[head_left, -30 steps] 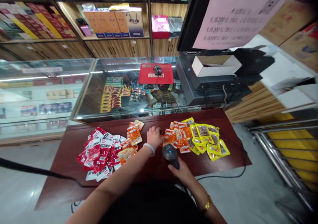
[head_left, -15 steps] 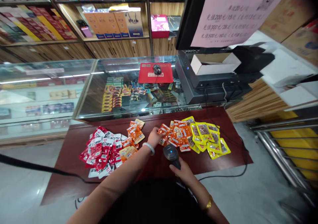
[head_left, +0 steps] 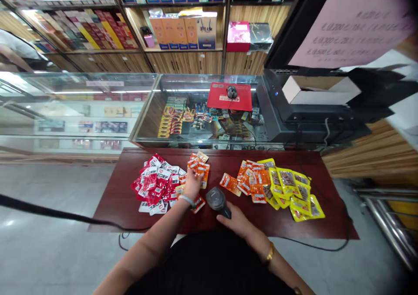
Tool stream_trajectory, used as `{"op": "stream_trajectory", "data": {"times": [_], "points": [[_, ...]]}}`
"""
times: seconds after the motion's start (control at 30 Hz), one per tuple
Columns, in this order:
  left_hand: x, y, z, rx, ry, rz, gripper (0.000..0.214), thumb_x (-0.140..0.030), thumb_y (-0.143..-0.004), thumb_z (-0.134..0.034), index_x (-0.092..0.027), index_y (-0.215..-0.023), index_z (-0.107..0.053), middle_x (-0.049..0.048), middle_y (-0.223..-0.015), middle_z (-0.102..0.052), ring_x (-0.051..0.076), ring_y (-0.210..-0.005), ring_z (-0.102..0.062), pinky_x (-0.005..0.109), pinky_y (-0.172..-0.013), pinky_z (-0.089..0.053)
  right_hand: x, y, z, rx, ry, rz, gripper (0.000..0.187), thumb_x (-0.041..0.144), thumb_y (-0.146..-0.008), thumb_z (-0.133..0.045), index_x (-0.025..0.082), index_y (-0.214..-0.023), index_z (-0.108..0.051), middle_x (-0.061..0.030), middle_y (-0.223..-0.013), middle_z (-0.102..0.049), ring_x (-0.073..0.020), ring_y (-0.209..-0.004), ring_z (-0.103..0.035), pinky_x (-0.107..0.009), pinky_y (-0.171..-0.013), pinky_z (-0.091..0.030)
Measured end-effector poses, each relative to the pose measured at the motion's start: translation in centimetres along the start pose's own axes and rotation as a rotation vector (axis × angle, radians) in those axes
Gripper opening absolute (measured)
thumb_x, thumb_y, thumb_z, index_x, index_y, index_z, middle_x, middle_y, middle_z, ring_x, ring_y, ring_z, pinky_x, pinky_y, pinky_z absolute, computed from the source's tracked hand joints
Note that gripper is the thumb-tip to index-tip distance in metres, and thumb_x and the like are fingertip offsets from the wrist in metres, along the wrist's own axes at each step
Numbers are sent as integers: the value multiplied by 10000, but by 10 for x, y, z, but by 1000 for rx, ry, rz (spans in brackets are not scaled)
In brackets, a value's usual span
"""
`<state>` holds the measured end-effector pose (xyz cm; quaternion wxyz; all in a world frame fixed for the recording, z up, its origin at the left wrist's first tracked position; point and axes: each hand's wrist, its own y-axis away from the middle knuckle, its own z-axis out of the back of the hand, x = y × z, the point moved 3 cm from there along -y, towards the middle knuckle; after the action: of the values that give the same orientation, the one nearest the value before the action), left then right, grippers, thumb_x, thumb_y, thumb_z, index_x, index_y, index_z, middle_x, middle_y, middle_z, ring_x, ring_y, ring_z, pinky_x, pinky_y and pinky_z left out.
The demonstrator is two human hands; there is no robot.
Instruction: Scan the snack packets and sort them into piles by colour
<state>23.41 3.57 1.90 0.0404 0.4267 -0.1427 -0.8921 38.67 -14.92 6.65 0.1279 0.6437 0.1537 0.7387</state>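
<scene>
My left hand [head_left: 193, 184] is over the left group of orange snack packets [head_left: 204, 171], fingers bent down on one of them; the fingertips are partly hidden. My right hand [head_left: 239, 220] is wrapped round the handle of a dark barcode scanner [head_left: 216, 198], its head tilted up and to the left above the table. Left of my left hand lies a heap of red and white snack packets [head_left: 156, 182]. A second group of orange packets [head_left: 257, 178] lies to the right, against yellow snack packets [head_left: 287, 182].
The packets lie on a dark red table [head_left: 112, 199]. Behind it stands a glass display counter [head_left: 143, 112] with a red mouse pad [head_left: 214, 99], a mouse [head_left: 231, 92] and a dark machine [head_left: 277, 116]. A black cable [head_left: 75, 216] crosses at left. Another person's arm [head_left: 15, 57] shows far left.
My left hand has moved left from the right orange group to the left one, taking an orange packet along. The scanner's head has shifted slightly left relative to the table. The view has turned left.
</scene>
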Motion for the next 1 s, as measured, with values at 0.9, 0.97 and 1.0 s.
{"op": "stream_trajectory", "data": {"times": [0.9,0.97,1.0], "points": [[-63,17,-99,572,-869,-530,523,-299,-713,-766,-135,-1148,-526,184,-1125,-646,304,-1082,-603,383,-895,-426,-54,48,22,-221,-77,-115,537,424,-768,-687,129,-1209,-605,-144,-1146,-709,-307,-1009,-653,-450,-933,-479],[-48,15,-85,617,-825,-385,510,-278,-744,-736,-130,-1163,-487,169,-1039,-682,278,-991,-656,337,-822,-447,-54,48,21,-217,-77,-122,527,429,-769,-684,127,-1194,-611,-147,-1139,-711,-308,-1001,-656,-453,-934,-479],[-41,15,-77,627,-794,-319,494,-281,-754,-727,-136,-1158,-482,159,-1019,-691,267,-963,-669,317,-793,-450,-54,47,21,-217,-78,-126,530,430,-768,-683,122,-1193,-612,-150,-1140,-710,-310,-1004,-656,-454,-938,-477]]}}
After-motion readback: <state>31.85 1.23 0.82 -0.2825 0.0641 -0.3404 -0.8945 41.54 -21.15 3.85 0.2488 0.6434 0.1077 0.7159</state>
